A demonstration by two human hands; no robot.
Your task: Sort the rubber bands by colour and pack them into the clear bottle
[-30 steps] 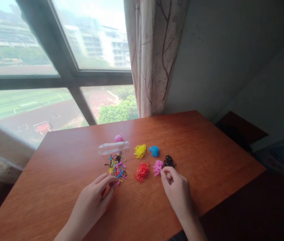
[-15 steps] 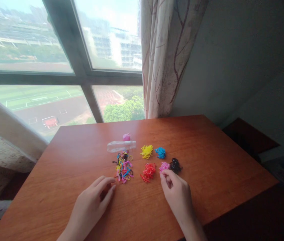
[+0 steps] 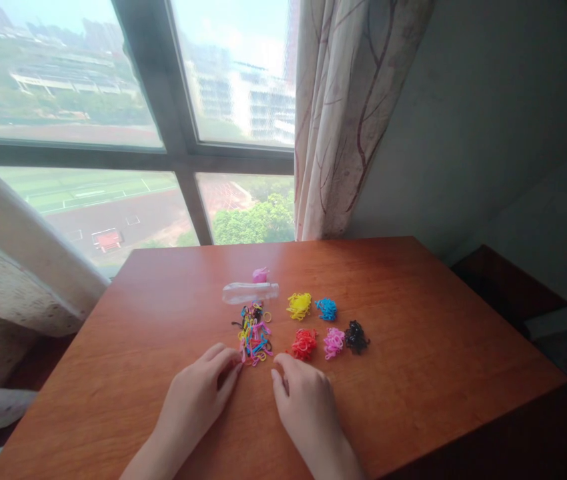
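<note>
A mixed pile of small coloured rubber bands (image 3: pixel 255 340) lies on the wooden table. At its lower left edge is my left hand (image 3: pixel 201 387), thumb and forefinger pinched on what looks like a pinkish rubber band. My right hand (image 3: pixel 307 392) is just right of the mixed pile, thumb and forefinger slightly apart, with nothing visible between them. Its knuckles are in front of a pile of red rubber bands (image 3: pixel 305 343). Further right are pink rubber bands (image 3: pixel 334 343) beside black rubber bands (image 3: pixel 357 337). Behind them sit yellow rubber bands (image 3: pixel 299 305) and blue rubber bands (image 3: pixel 327 309).
Behind the mixed pile lies a clear plastic container (image 3: pixel 250 293), with a small pink object (image 3: pixel 260 275) beyond it. The wooden table (image 3: pixel 413 307) meets a window and a curtain (image 3: pixel 336 133) at the back.
My right hand has moved left from the pink pile to beside the mixed pile, and its fingers have parted. My left fingertips have closed in at the mixed pile's edge. The view has shifted slightly.
</note>
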